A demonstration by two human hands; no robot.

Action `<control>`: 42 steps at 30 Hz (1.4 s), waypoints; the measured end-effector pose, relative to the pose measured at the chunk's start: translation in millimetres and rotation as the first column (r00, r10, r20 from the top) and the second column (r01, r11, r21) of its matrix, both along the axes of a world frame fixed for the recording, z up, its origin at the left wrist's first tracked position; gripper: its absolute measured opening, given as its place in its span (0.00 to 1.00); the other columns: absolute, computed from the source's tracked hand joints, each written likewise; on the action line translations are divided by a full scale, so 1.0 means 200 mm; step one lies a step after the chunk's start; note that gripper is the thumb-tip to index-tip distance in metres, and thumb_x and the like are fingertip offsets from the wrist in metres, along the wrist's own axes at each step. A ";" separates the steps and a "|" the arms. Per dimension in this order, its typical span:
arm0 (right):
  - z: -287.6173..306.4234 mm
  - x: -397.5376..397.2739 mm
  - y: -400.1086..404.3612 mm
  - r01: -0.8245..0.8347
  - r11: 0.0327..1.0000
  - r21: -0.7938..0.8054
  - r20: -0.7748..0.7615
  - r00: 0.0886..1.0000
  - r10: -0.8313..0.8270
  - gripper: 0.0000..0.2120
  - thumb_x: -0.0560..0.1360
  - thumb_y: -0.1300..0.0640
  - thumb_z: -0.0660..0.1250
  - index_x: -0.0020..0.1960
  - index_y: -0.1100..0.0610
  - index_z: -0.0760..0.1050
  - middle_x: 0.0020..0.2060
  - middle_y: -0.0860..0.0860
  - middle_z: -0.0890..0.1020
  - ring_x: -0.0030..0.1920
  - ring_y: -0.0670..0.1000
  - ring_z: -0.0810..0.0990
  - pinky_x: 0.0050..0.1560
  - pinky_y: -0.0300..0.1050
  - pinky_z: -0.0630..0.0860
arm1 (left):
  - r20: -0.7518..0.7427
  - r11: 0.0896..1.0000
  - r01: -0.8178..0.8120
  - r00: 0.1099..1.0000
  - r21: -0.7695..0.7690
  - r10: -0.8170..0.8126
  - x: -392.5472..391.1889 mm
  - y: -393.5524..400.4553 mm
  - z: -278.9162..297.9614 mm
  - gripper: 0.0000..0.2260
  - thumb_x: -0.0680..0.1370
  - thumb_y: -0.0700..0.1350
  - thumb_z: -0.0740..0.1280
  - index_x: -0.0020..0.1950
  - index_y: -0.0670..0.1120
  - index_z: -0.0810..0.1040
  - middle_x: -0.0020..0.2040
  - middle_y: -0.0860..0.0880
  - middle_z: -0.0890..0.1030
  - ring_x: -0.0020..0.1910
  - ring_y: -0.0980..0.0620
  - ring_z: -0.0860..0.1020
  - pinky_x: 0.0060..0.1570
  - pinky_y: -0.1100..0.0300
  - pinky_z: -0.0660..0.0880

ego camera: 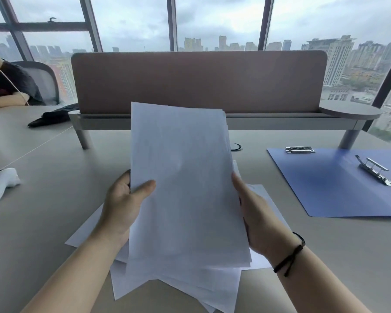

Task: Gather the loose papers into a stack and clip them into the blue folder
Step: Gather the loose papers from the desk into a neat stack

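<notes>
A stack of white papers (183,177) is held upright and tilted in front of me over the desk. My left hand (124,199) grips its left edge with the thumb across the front sheet. My right hand (255,213) clasps the right edge. Under them, more loose white sheets (178,288) lie fanned on the desk. The blue folder (339,190) lies open flat at the right. It has a metal clip (376,171) near its middle and another metal clamp (299,149) at its top left edge.
A brown divider panel (199,80) on metal legs stands across the back of the desk. A white object (0,186) lies at the left edge, a black cloth (50,118) behind it. A person (7,86) sits at far left.
</notes>
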State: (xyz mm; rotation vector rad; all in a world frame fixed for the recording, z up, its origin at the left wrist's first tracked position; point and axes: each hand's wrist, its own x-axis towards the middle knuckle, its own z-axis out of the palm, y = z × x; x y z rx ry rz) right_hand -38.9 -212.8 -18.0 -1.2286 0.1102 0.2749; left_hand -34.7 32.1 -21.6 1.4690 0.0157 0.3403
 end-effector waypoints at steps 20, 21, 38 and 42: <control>0.01 -0.04 -0.01 0.077 0.993 -0.084 0.399 0.916 -0.037 0.11 0.72 0.55 0.75 0.51 0.61 0.85 0.50 0.59 0.87 0.52 0.62 0.86 0.57 0.63 0.81 | 0.047 0.984 0.092 0.995 -0.152 -0.086 -0.09 -0.07 0.09 0.13 0.72 0.43 0.72 0.56 0.52 0.84 0.53 0.52 0.87 0.56 0.52 0.84 0.53 0.57 0.78; 0.00 -0.04 0.00 0.098 0.990 -0.105 0.396 0.917 -0.049 0.10 0.73 0.57 0.75 0.50 0.61 0.85 0.49 0.60 0.88 0.52 0.63 0.86 0.57 0.65 0.80 | 0.030 0.984 0.076 0.997 -0.158 -0.072 -0.10 -0.08 0.09 0.12 0.73 0.44 0.71 0.55 0.51 0.84 0.52 0.54 0.87 0.54 0.55 0.85 0.51 0.59 0.78; -0.03 0.04 -0.10 0.220 0.380 -0.898 0.267 0.961 0.074 0.33 0.70 0.31 0.68 0.70 0.46 0.72 0.64 0.46 0.79 0.65 0.52 0.77 0.58 0.45 0.74 | -0.215 0.833 -0.105 0.976 -0.542 -0.017 -0.02 0.03 0.07 0.06 0.82 0.43 0.63 0.50 0.46 0.79 0.31 0.53 0.84 0.24 0.57 0.80 0.24 0.68 0.75; -0.10 0.04 -0.11 0.080 0.016 -0.997 0.081 0.972 0.221 0.55 0.62 0.19 0.60 0.80 0.49 0.55 0.78 0.49 0.61 0.79 0.53 0.56 0.77 0.50 0.54 | -0.314 0.764 -0.084 0.936 -0.639 -0.160 0.01 0.07 0.02 0.11 0.83 0.42 0.61 0.41 0.49 0.73 0.24 0.54 0.72 0.17 0.59 0.69 0.18 0.69 0.65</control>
